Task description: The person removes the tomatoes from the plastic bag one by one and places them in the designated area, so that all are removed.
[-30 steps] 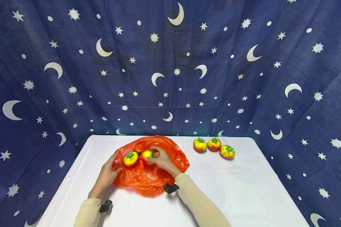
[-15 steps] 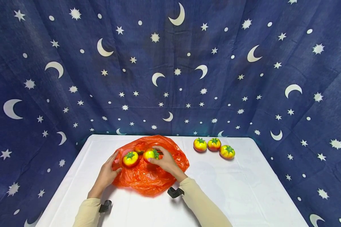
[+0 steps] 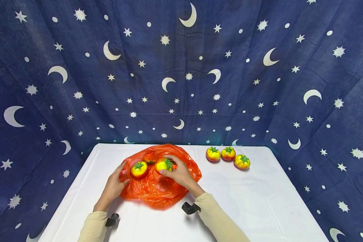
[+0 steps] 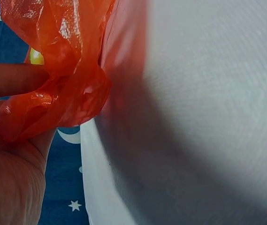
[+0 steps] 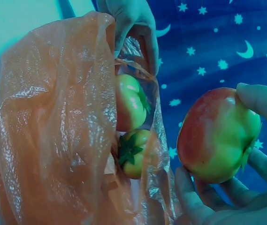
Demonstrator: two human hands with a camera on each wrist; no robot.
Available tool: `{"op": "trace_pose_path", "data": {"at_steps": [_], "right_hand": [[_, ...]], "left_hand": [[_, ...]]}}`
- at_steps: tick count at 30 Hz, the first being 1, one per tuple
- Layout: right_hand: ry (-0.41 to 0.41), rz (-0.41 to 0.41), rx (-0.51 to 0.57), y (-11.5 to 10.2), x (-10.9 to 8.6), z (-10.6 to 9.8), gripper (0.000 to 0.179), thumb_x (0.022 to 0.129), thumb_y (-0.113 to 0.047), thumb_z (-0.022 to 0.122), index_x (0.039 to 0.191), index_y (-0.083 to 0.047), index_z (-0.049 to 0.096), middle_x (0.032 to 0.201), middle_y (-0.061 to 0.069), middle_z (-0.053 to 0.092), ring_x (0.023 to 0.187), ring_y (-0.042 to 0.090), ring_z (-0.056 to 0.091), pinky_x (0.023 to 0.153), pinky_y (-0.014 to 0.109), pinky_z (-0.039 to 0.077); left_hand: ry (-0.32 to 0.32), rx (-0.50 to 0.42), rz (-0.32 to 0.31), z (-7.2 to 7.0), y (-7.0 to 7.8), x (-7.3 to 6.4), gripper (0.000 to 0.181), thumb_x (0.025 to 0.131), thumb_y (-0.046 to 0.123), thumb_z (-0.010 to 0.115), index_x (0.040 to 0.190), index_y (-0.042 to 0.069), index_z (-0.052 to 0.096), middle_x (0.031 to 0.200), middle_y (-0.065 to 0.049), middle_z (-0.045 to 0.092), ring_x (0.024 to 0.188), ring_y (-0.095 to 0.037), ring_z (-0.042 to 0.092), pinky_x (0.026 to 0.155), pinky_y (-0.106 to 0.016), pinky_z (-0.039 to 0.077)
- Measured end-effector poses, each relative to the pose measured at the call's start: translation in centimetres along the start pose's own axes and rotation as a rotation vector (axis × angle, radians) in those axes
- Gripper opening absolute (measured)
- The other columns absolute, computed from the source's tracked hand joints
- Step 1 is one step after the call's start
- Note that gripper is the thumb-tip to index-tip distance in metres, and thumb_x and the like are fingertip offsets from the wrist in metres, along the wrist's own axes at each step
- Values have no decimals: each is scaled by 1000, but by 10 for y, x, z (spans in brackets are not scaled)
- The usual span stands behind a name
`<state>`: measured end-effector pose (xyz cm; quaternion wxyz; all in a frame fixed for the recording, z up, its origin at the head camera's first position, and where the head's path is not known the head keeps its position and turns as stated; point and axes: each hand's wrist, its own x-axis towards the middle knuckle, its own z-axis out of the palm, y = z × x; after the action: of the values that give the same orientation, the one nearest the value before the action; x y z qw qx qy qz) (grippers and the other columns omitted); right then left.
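An orange-red plastic bag point(image 3: 157, 193) lies on the white table with its mouth spread. My left hand point(image 3: 113, 185) grips the bag's left rim; in the left wrist view the thin plastic point(image 4: 63, 93) bunches between thumb and fingers. My right hand point(image 3: 179, 173) holds a red and yellow tomato point(image 3: 163, 165) over the bag, and in the right wrist view thumb and fingers curl round this tomato point(image 5: 217, 136). Two other tomatoes rest in the bag: one with its green calyx up point(image 3: 139, 170), the other a redder tomato point(image 3: 149, 157) behind it, partly hidden.
Three more tomatoes point(image 3: 228, 154) sit grouped at the table's back right. A white cloth covers the table point(image 3: 260, 201). Behind it hangs a dark blue curtain point(image 3: 181, 101) with moons and stars. Each wrist wears a black camera mount point(image 3: 191, 208).
My right hand has moved a little to the right with the tomato, which has turned so more of its green calyx shows. The left hand stays at the bag's rim.
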<state>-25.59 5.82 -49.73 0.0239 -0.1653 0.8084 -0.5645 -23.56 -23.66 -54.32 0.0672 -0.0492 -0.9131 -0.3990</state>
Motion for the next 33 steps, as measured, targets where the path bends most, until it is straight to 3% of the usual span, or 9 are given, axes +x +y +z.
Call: {"op": "trace_pose_path", "data": {"at_steps": [3,11,17,22,29,33], "right_hand": [[-2,-3,2,-2,-4,-4,60,80,-33,80,134,-23,56,132,0,58,110,21,57,96,35,51],[14,-9,-8,-4,-14,-19,61,80,-36,79,135,-22,55,133,2,57,113,22,55,99,40,51],[26,-14,-4,1,-21,-32,60,80,-35,79,134,-24,56,132,2,58,115,21,55,93,32,53],[62,-5,-6,8,-27,-42,58,79,-30,80,132,-24,58,130,3,58,112,20,56,89,28,55],[134,28,-8,18,-32,-58,59,78,-23,82,133,-20,59,133,3,59,117,22,56,99,37,53],[169,39,4,24,-35,-65,58,78,-20,82,132,-20,60,132,3,60,118,22,56,98,34,54]], "left_hand": [[-2,1,-2,0,1,0,87,82,-6,69,156,9,26,159,-25,28,143,-48,30,117,-59,28],[0,8,1,1,1,1,87,82,-6,69,156,9,26,159,-23,28,144,-47,30,117,-58,28],[-13,8,-11,0,1,1,86,83,-6,69,156,9,26,159,-24,28,144,-48,30,117,-59,28],[-13,-3,-19,1,1,1,86,83,-5,69,156,9,26,159,-25,28,143,-48,30,116,-59,28],[-10,-11,-10,1,0,1,87,83,-6,69,156,11,26,159,-24,27,144,-48,29,117,-59,28],[-7,-10,-2,1,0,1,87,82,-6,69,156,11,26,159,-24,27,144,-48,29,117,-59,28]]}}
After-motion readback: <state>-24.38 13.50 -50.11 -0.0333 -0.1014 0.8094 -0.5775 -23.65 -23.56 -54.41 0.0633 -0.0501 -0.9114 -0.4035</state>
